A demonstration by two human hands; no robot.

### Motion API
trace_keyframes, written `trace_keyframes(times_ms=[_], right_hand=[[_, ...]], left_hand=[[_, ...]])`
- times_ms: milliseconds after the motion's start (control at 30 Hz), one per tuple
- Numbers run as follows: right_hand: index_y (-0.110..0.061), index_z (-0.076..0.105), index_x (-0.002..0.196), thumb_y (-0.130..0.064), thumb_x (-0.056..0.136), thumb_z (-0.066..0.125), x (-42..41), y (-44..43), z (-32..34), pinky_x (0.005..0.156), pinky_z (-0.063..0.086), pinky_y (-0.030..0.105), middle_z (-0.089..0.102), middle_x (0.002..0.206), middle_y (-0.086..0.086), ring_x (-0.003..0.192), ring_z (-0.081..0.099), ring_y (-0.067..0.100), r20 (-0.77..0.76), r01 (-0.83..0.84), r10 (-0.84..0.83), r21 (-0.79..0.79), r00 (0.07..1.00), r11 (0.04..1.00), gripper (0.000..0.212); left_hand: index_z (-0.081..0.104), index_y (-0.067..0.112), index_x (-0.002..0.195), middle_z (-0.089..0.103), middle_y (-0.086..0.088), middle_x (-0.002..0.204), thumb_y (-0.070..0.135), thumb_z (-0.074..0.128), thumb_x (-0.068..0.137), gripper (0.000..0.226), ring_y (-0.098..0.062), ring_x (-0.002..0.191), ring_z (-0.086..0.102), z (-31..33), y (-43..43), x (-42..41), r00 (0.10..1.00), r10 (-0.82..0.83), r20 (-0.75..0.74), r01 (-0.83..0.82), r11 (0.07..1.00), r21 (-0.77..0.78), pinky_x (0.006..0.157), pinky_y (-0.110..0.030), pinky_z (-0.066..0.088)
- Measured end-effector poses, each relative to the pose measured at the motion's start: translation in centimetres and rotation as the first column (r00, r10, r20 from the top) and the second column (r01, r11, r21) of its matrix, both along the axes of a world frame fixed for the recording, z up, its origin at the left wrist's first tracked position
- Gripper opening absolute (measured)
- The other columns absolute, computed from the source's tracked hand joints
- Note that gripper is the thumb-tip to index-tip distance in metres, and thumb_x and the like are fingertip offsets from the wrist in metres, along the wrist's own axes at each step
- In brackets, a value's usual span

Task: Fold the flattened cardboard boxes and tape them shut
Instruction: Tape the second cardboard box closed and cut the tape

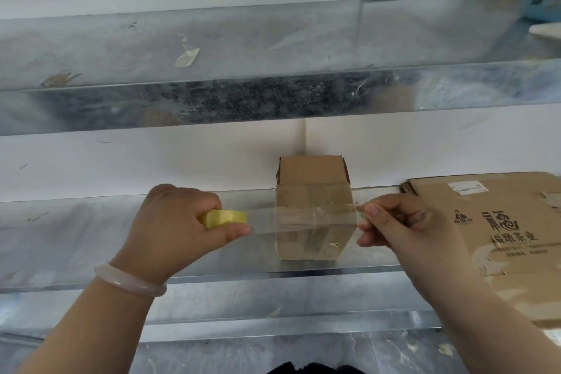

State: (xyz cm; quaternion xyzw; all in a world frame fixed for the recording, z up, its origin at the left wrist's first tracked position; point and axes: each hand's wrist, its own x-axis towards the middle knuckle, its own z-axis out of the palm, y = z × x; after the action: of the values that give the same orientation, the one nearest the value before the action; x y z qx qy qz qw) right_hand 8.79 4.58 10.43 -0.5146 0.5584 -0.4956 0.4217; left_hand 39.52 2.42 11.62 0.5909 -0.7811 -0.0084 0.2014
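One small box (312, 173) is already folded into shape and stands on the metal shelf (76, 237), back near the wall, right between the person's hands. The face turned towards them carries clear tape already: a strip runs down the middle seam, and there looks to be more across it. So the folding of this box is done and the taping is well under way.

The left hand (173, 222) grips the yellow tape roll (226, 218), fingers curled over it and thumb underneath. The right hand (397, 222) pinches the free end of the tape between thumb and fingertips. Between the two hands a clear strip of tape (303, 217) is pulled tight across the front of the box. I can't tell whether it is pressed onto the cardboard yet or hangs just off it. It is uncut and joined to the roll.

What's left on this box, I'd guess, is to lay that strip down, smooth it and tear it from the roll. Whether the far side is sealed I can't see from here.

Then there is more to do: just to the right on the same shelf lies a stack of flattened cardboard (501, 222) with printing and an old label on it, not yet folded. Scraps of tape (186, 56) are stuck on the upper shelf (243, 39).
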Motion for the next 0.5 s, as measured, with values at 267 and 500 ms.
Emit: trace_keyframes(times_ms=[267, 500], right_hand=[[-0.027, 0.074, 0.082, -0.021, 0.089, 0.069, -1.6, -1.1, -4.0, 0.081, 0.058, 0.047, 0.074, 0.078, 0.006, 0.069, 0.073, 0.024, 0.065, 0.028, -0.039, 0.160, 0.997, 0.987, 0.010], [-0.015, 0.074, 0.072, -0.011, 0.093, 0.062, -1.1, -3.0, -5.9, 0.064, 0.059, 0.032, 0.069, 0.071, 0.009, 0.063, 0.067, 0.021, 0.340, -0.056, -0.045, 0.281, 0.939, 0.958, 0.024]], left_hand=[[0.047, 0.024, 0.054, 0.045, 0.009, 0.047, 0.089, 0.032, 0.067, 0.068, -0.002, 0.049, 0.043, -3.0, -2.1, -1.8, 0.986, 0.036, 0.162, -0.038, 0.999, 0.011, 0.066, -0.029, 0.032], [0.042, 0.026, 0.051, 0.040, 0.009, 0.044, 0.086, 0.037, 0.069, 0.063, -0.004, 0.046, 0.042, -5.2, -3.5, -2.4, 0.997, 0.027, 0.071, -0.029, 0.999, 0.035, 0.063, -0.030, 0.034]])
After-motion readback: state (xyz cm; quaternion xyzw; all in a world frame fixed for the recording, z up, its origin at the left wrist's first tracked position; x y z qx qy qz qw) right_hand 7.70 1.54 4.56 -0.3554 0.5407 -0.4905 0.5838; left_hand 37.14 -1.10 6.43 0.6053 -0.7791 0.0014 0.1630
